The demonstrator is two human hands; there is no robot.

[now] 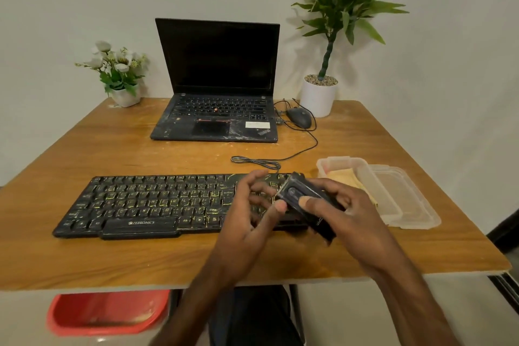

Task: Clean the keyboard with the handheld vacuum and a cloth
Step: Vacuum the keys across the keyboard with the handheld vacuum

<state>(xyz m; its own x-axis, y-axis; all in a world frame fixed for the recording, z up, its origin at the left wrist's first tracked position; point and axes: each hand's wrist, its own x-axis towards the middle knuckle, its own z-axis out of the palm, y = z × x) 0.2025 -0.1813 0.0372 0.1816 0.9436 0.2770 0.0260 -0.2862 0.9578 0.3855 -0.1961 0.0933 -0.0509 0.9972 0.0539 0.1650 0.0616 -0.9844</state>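
A black keyboard (146, 202) lies across the front of the wooden table (84, 261). Above its right end my right hand (345, 211) grips a small black handheld vacuum (304, 201), thumb on top near its round button. My left hand (250, 205) hovers just left of the vacuum with fingers spread and relaxed, its thumb tip touching the vacuum's front end. A yellow cloth (348, 178) lies in a clear plastic container (376, 188) to the right of the keyboard. The keyboard's right end is hidden under my hands.
An open black laptop (216, 87) stands at the back, a wired mouse (299, 117) beside it with its cable (280, 159) looping toward the keyboard. A flower pot (123, 94) and a tall plant pot (318, 98) sit at the back corners. A red bin (106, 312) is under the table.
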